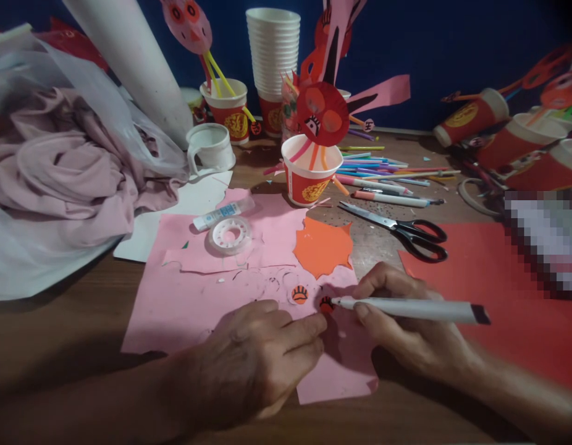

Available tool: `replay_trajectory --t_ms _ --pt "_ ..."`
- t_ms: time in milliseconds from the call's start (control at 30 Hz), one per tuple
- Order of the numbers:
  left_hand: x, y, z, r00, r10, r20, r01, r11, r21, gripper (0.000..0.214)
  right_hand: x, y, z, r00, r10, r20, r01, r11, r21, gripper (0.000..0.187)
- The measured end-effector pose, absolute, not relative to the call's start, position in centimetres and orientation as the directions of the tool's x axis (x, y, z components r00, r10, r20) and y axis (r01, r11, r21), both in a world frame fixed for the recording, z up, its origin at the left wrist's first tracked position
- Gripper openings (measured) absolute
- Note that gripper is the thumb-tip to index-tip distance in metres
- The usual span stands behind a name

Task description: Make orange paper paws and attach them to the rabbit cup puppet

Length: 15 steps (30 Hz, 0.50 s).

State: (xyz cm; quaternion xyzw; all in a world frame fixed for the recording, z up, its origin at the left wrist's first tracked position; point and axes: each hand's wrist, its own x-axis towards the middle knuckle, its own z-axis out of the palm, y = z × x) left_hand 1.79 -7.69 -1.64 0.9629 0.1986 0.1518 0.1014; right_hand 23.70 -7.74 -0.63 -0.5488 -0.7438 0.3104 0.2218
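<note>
My right hand (pixel 406 324) grips a white marker (pixel 420 308) with a dark end. The marker's tip touches a small orange paper circle (pixel 327 305), which carries black marks. My left hand (pixel 262 352) rests low over the pink paper (pixel 170 309), its fingers stretched forward and the index fingertip on the circle's near edge. Just left of it lies another orange circle (pixel 299 295) with a black arc and short lash-like strokes. Behind both hands is a ragged piece of orange paper (pixel 323 247). Part of the marked circle is hidden by my finger and the marker tip.
Black-handled scissors (pixel 397 230) lie right of centre, near red paper (pixel 480 253). A tape roll (pixel 230 235) and glue tube (pixel 221 214) sit on the pink paper. Beyond stand a decorated paper cup (pixel 309 179), a mug (pixel 210 148), and stacked cups (pixel 273 55).
</note>
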Motion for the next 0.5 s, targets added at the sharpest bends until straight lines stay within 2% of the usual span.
replay_trajectory --t_ms 167,500 --pt "1.78 -7.77 -1.68 0.878 0.419 0.232 0.359 -0.896 0.26 0.026 23.35 -7.63 -0.55 -0.357 0.934 -0.017 0.616 0.222 -0.755 0.011" --pt "1.78 -7.74 -1.54 0.874 0.418 0.248 0.357 -0.899 0.255 0.025 23.14 -7.53 -0.82 -0.343 0.938 -0.051 0.611 0.182 -0.771 0.007"
